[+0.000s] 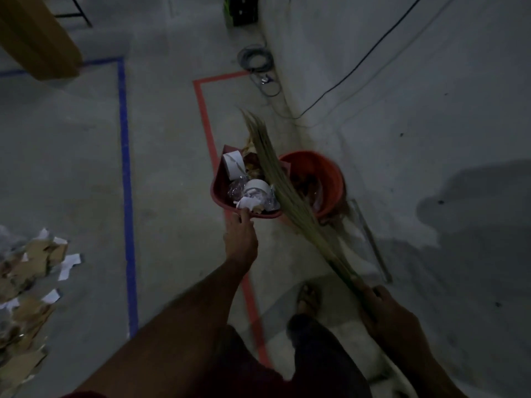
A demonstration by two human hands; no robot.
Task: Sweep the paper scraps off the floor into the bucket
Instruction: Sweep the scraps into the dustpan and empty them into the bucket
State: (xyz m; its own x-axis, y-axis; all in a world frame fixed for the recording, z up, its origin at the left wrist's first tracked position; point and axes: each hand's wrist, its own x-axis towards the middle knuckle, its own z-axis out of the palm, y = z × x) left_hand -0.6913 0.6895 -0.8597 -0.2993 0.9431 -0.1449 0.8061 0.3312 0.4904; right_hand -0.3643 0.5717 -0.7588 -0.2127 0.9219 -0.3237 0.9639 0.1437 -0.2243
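Observation:
My left hand (pixel 240 239) grips the near edge of a dark red dustpan (pixel 219 183) loaded with white paper scraps, tape rolls and clear plastic. The dustpan hangs just left of an orange bucket (pixel 330 173) that stands on the floor by the wall. My right hand (pixel 382 308) holds the handle end of a grass broom (pixel 275 173). Its bristles slant up and left across the dustpan's right side and the bucket's left rim. A pile of paper and cardboard scraps (pixel 31 271) lies on the floor at the far left.
Blue tape (pixel 126 179) and red tape (pixel 205 110) run in lines on the concrete floor. Coiled cables (pixel 255 60) lie beyond the bucket by the wall. A metal strip (pixel 370 239) lies right of the bucket. My sandalled foot (pixel 309 297) stands beside the red tape.

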